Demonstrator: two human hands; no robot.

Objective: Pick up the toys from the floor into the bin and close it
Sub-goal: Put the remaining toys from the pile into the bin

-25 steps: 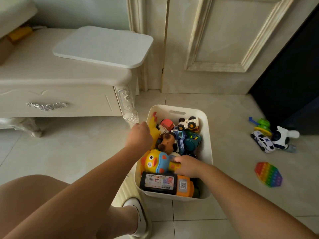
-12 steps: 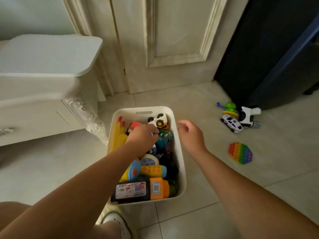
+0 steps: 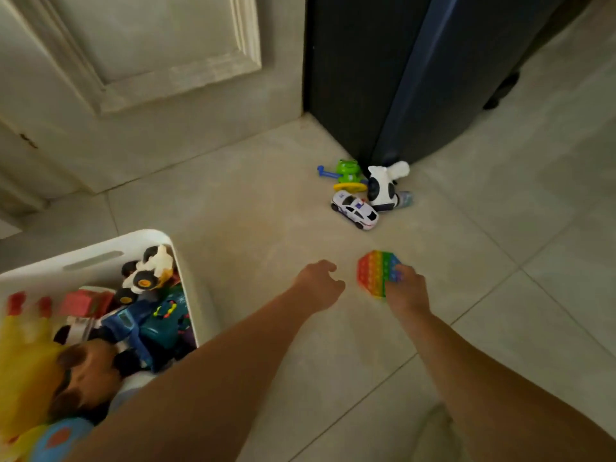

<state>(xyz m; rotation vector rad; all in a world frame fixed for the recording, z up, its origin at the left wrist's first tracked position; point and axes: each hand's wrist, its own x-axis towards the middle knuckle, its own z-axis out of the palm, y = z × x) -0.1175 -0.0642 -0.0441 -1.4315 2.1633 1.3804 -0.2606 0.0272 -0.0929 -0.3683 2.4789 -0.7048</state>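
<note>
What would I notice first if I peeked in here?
The rainbow pop toy on the floor, with the right hand on its edge. Beyond it, a white police car, cow toy and green toy huddle by dark furniture. At left, the white bin brims with toys.

A cream panelled door [image 3: 150, 45] stands beside a dark cabinet [image 3: 383, 78] — pale floor tiles [image 3: 250, 201] below

One bin [image 3: 100, 250]; perhaps four floor toys [image 3: 355, 211]; two hands [image 3: 320, 285].
</note>
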